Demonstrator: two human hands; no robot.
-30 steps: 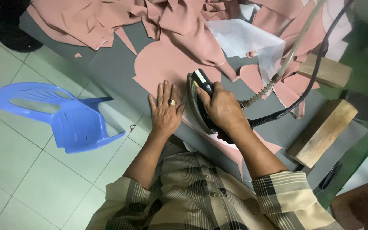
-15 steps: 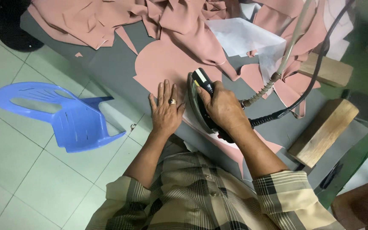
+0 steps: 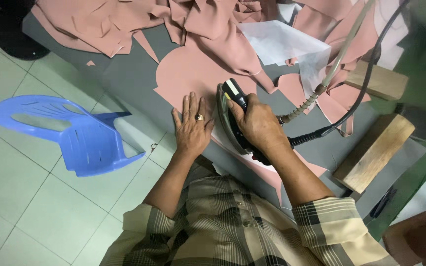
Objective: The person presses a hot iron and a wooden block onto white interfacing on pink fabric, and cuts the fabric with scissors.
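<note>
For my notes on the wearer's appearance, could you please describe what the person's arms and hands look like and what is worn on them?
Both arms are bare from the elbow down, with sleeves of a beige shirt in dark plaid, turned up near the elbows. The left hand wears a gold-coloured ring on one finger. The right hand shows no ring, watch or glove.

I wore a short-sleeved plaid shirt [image 3: 242,231] in beige, cream and dark brown checks, with small round buttons down the front. Both forearms were bare. A gold ring [image 3: 199,117] sat on my left hand [image 3: 192,129].
</note>
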